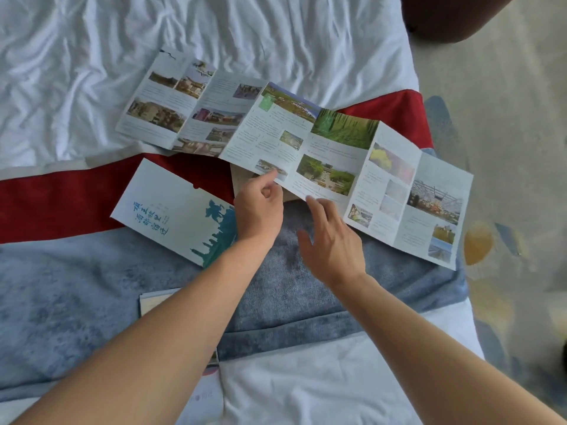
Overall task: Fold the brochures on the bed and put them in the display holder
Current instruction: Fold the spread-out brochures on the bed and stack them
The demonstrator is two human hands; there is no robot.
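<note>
We are at the folding step: the long brochure point(294, 142) lies fully opened out across the bed point(92, 56). Our left hand point(259, 207) pinches its near edge between thumb and fingers; our right hand point(331, 240) hovers just beside, fingers spread, gripping nothing. Next we judge the panels need gathering along their creases. No holder shows clearly.

A bed point(92, 56) with a crumpled white sheet fills the left, crossed by a red runner point(46, 204) and blue-grey blanket point(76, 302). Patterned carpet point(506, 133) lies right, daylit.
</note>
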